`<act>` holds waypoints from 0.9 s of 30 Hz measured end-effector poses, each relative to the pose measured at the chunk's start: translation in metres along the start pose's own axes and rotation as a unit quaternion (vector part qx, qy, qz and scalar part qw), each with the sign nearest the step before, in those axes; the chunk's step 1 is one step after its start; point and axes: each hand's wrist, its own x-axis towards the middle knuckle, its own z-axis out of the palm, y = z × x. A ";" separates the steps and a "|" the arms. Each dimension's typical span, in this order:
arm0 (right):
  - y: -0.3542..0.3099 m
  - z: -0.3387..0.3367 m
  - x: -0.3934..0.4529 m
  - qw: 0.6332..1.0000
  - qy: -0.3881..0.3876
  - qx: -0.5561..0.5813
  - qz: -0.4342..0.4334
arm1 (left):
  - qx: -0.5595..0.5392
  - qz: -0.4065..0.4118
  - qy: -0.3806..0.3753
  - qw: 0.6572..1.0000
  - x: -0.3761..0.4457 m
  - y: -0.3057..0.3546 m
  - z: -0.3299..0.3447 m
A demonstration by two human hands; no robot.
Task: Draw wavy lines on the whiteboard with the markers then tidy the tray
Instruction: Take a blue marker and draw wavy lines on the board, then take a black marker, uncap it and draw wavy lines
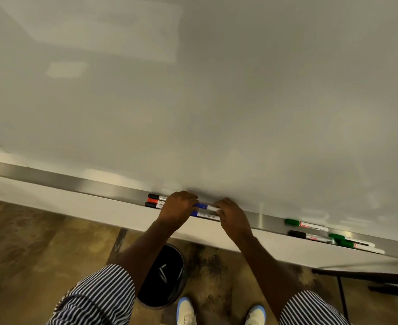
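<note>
The whiteboard (pixel 216 102) fills the upper view and shows no lines. Its metal tray (pixel 76 184) runs along the bottom edge. My left hand (pixel 178 208) and my right hand (pixel 232 215) both rest on two blue markers (pixel 203 206) lying in the tray, the left at their cap ends, the right at their tail ends. Just left of my left hand lie two black markers (pixel 154 196) and a red marker (pixel 153 200), side by side. Farther right in the tray are green markers (pixel 294 222) and a black marker (pixel 297 234), scattered at angles.
A black round bin (pixel 164 275) stands on the floor under the tray, between my arms. My white shoes (pixel 186 310) are near the bottom edge. A dark metal table frame (pixel 357 275) juts in at the lower right.
</note>
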 end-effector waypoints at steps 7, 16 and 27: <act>0.006 0.024 0.008 0.997 -0.018 -0.072 0.025 | 0.078 -0.021 -0.025 0.996 0.003 0.005 0.023; 0.009 0.034 0.009 0.998 -0.019 -0.058 0.014 | 0.051 -0.021 0.020 0.998 -0.002 0.003 0.025; 0.028 0.008 -0.013 0.992 0.081 -0.064 -0.069 | -0.046 0.036 0.081 0.995 0.020 0.056 0.025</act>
